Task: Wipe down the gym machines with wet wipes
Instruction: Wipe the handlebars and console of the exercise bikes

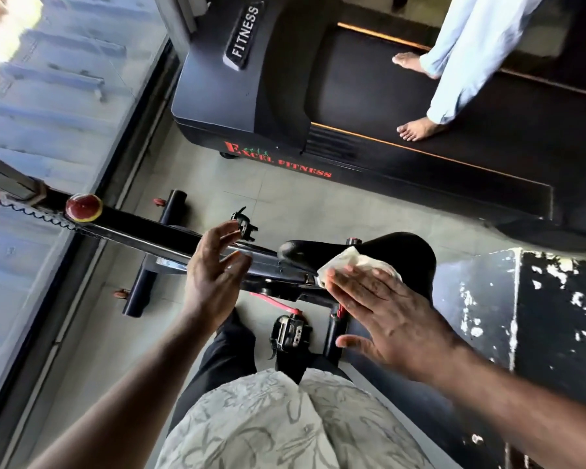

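A black exercise bike [156, 238] stands below me, its black saddle [406, 252] at centre right. My right hand [389, 316] lies flat, fingers straight, pressing a white wet wipe [349, 260] onto the front left part of the saddle. My left hand [214, 275] hovers over the bike's frame bar with its fingers spread and relaxed, holding nothing. Below the frame I see a black pedal [290, 333] on a red crank.
A black treadmill [251, 106] marked "Excel Fitness" stands ahead, with a barefoot person [420, 128] in light trousers on its belt. A glass wall [48, 130] runs along the left. A worn black platform [555, 316] is at right. Grey floor tiles lie between.
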